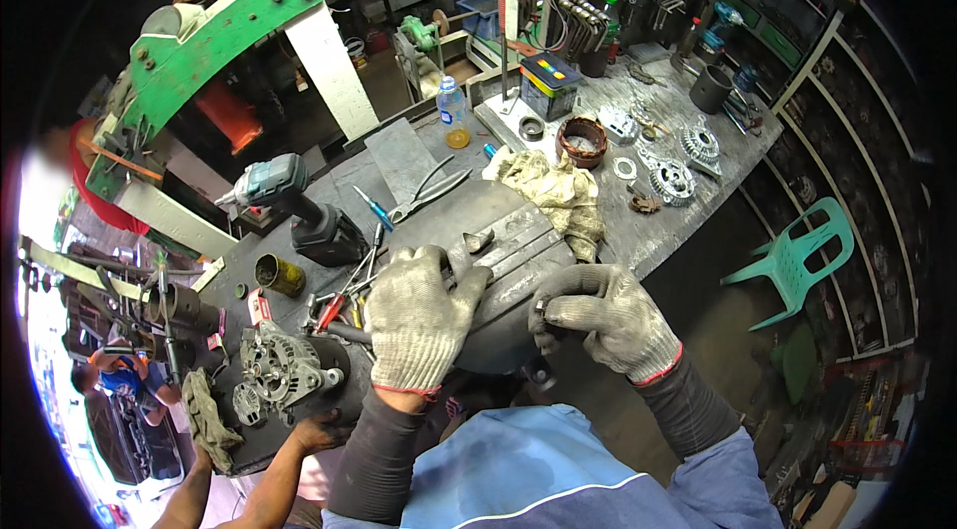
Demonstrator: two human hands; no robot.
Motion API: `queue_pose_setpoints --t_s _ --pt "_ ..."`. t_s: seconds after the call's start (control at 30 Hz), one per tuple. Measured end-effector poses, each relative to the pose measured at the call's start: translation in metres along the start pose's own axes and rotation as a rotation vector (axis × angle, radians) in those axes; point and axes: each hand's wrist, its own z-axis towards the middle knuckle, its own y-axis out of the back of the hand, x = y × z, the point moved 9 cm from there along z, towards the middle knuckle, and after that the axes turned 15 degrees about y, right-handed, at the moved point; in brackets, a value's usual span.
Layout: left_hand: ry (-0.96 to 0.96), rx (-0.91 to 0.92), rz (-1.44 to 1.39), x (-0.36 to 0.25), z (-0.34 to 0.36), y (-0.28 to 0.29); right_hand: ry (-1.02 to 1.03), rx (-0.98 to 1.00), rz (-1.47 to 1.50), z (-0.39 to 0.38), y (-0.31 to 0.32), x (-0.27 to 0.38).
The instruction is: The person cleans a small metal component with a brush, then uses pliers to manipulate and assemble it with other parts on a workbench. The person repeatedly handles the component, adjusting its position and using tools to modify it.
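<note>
My left hand (419, 315), in a pale knit glove, rests over the bench with fingers apart. Just beyond its fingertips, a small bent metal piece (478, 241) lies on a grooved metal plate (520, 252). My right hand (606, 318), gloved alike, is closed at the plate's right edge. Its thumb and forefinger pinch a small dark piece (541, 310), mostly hidden by the glove. Left of my left hand lie red-handled pliers (330, 312) among other hand tools. An alternator (284, 367) sits at the near left of the bench.
A cordless drill (299, 210), a yellow can (280, 275), long-nose pliers (431, 194), a bottle (454, 113) and a rag (548, 185) crowd the bench. Beyond stand a battery (548, 87) and a copper-wound stator (581, 142). A co-worker's hand (321, 432) is beside the alternator; a green chair (797, 255) stands right.
</note>
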Motion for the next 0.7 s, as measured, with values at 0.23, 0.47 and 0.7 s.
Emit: queue_pose_setpoints --t_s 0.23,0.47,0.7 --pt "-0.017 0.172 -0.120 -0.003 -0.006 0.001 0.406 0.290 -0.668 0.028 -0.022 0.077" --pt "-0.253 0.259 -0.150 -0.016 -0.028 0.029 0.066 0.922 -0.711 0.079 -0.066 0.032" --pt "-0.271 0.482 -0.222 0.019 -0.042 0.029 -0.066 1.075 -0.693 0.066 -0.079 0.014"
